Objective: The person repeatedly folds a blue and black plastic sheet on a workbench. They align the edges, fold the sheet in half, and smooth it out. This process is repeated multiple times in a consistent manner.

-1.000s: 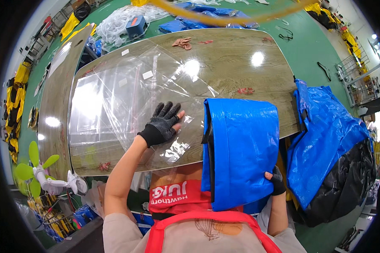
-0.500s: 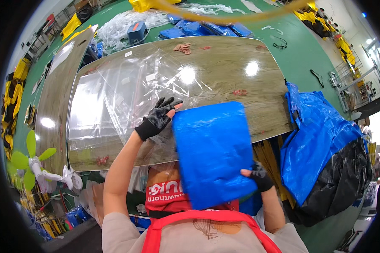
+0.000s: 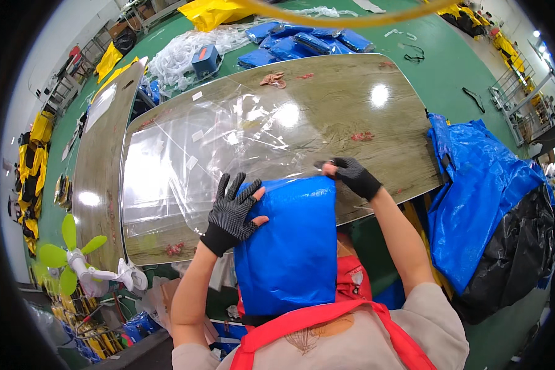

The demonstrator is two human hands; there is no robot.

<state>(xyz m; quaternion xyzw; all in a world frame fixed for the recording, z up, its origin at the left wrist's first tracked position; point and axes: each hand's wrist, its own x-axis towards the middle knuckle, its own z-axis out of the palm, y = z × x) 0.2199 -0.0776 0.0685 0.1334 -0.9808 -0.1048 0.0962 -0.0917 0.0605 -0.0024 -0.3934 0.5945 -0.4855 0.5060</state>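
A folded blue plastic sheet (image 3: 287, 246) lies over the near edge of the table, its lower part against my body. Its far end appears to be at the mouth of a clear plastic bag (image 3: 271, 163) spread on the tabletop. My left hand (image 3: 231, 213), in a black dotted glove with bare thumb and index tips, spreads its fingers over the sheet's left far corner. At the opposite far corner, my right hand (image 3: 351, 176) is gloved alike and pinches what looks like the bag's edge.
More clear bags (image 3: 151, 179) lie on the left of the wood-patterned table (image 3: 333, 92). A green-bladed fan (image 3: 71, 259) stands at the left. Blue and black sheeting (image 3: 481, 197) hangs at the right. Several folded blue packages (image 3: 308, 43) lie on the floor beyond.
My right hand has gone from the sheet's lower right side to its far right corner. The sheet has shifted slightly left and nearer. My left hand has spread over its corner.
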